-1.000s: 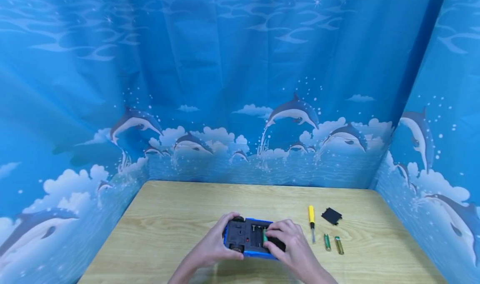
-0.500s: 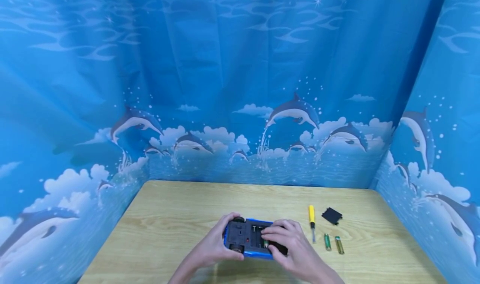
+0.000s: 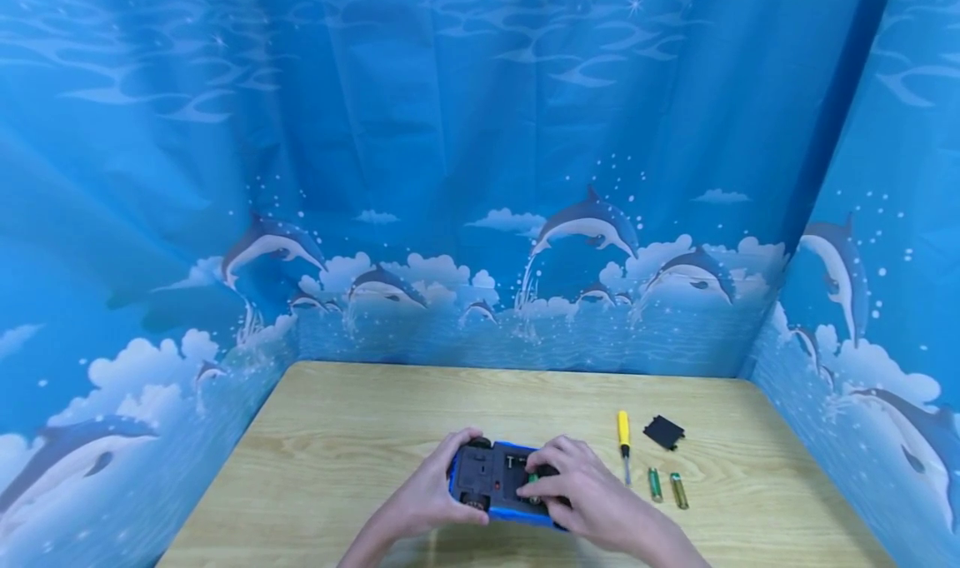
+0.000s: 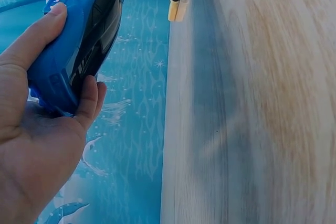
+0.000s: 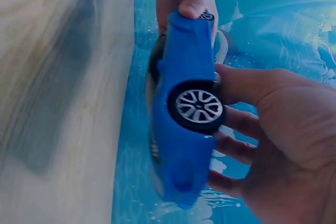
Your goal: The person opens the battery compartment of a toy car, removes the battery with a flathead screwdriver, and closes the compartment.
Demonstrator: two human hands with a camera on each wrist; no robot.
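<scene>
A blue toy car (image 3: 476,468) is held upside down above the table, its black underside and battery compartment facing up. My left hand (image 3: 429,486) grips one end of the car by the wheels, thumb on one side and fingers on the other, as the left wrist view shows of the blue body (image 4: 71,40). My right hand (image 3: 588,489) is over the compartment, its thumb and fingers pinching a green battery (image 3: 534,478) there. In the right wrist view, the thumb is at the underside beside a silver-spoked wheel (image 5: 199,106). The fingers partly hide the compartment and the battery.
On the table (image 3: 360,410), right of the hands, lie a yellow-handled screwdriver (image 3: 623,435), a black battery cover (image 3: 664,432), a green battery (image 3: 655,485) and a gold-green battery (image 3: 678,490). A dolphin-printed blue curtain (image 3: 480,176) encloses the table's back and sides.
The car's right end has tilted slightly toward the person. My right hand has shifted its fingers and thumb over the battery in the compartment. The left hand keeps its grip.
</scene>
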